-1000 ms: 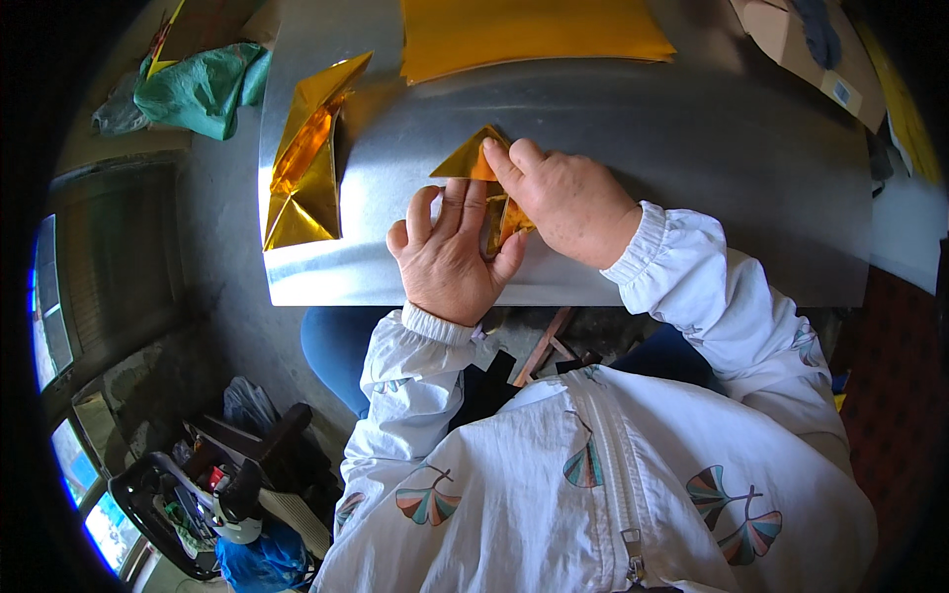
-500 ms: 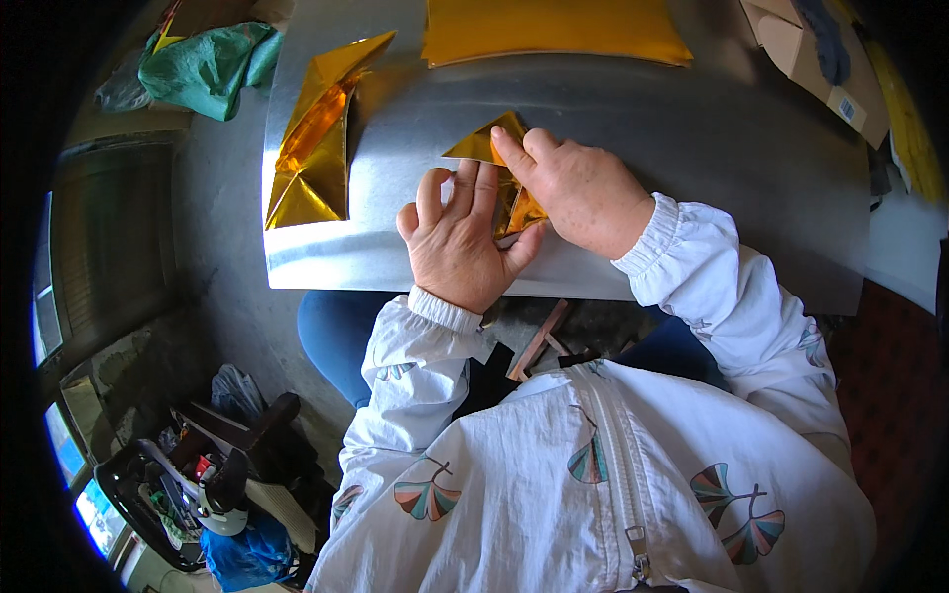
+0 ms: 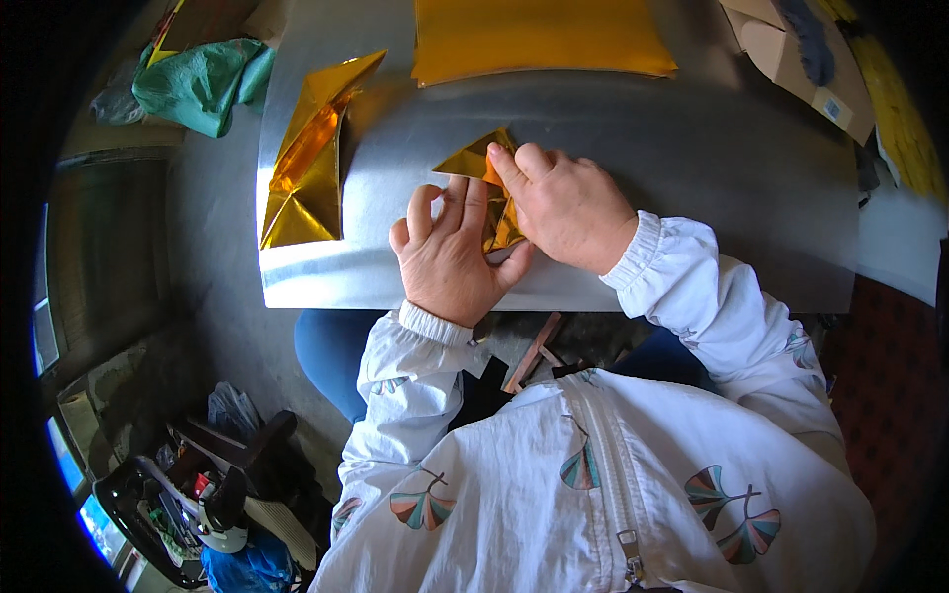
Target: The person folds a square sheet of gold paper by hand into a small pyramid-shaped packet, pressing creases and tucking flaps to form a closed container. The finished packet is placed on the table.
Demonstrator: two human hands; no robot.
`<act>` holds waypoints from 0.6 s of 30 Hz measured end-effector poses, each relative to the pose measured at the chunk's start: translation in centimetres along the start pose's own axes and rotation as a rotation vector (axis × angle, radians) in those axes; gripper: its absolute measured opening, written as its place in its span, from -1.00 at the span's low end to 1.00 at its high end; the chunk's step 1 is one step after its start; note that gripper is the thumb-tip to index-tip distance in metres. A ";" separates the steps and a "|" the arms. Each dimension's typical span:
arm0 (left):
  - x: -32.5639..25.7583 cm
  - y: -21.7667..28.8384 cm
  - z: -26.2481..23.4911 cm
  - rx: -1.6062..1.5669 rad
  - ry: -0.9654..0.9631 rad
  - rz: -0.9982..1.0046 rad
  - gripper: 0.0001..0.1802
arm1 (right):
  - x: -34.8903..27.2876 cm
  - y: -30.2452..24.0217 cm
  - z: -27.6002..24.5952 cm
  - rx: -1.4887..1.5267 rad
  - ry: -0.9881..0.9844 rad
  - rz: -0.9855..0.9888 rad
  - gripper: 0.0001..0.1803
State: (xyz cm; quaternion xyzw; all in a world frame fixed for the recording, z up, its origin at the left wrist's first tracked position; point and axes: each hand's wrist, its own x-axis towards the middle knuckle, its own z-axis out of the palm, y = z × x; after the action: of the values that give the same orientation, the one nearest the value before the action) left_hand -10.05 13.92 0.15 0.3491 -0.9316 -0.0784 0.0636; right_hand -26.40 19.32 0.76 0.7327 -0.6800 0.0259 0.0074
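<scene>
A partly folded sheet of gold foil paper (image 3: 463,158) lies on the grey metal table (image 3: 692,128), a pointed flap at its far end. My left hand (image 3: 450,255) is at its near left side, two fingertips tucked against the flap's lower edge and the thumb along the near end. From the right, my right hand (image 3: 573,210) presses the paper with its index finger stretched over the flap; its other fingers are curled, and the palm side is hidden. Much of the sheet is covered by both hands. A finished-looking folded gold foil piece (image 3: 308,163) rests to the left.
A stack of flat gold sheets (image 3: 544,40) lies at the table's far side. An opened cardboard box (image 3: 791,64) is at the far right. Beyond the left edge are a green plastic bag (image 3: 198,89) and, lower down, a black basket (image 3: 129,504) of mixed items.
The whole view has shifted slightly, so the table and its contents sit lower in the picture. Both hands keep nearly the same hold on the foil paper.
</scene>
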 end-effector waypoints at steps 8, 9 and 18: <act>0.0 -0.2 0.2 0.086 0.115 0.064 -0.15 | -0.1 0.1 0.4 0.017 0.126 -0.035 -0.48; 0.0 -0.2 0.2 0.081 0.106 0.062 -0.14 | -0.2 0.2 0.5 0.007 0.118 -0.037 -0.49; -0.3 -0.2 -0.5 0.029 0.041 0.007 -0.14 | -0.1 0.2 1.3 0.074 0.150 -0.032 -0.51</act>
State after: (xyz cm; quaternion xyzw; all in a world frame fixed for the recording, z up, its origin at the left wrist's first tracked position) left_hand -9.63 13.94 0.55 0.3484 -0.9323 -0.0576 0.0779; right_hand -26.56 19.31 -0.50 0.7392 -0.6644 0.1055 0.0318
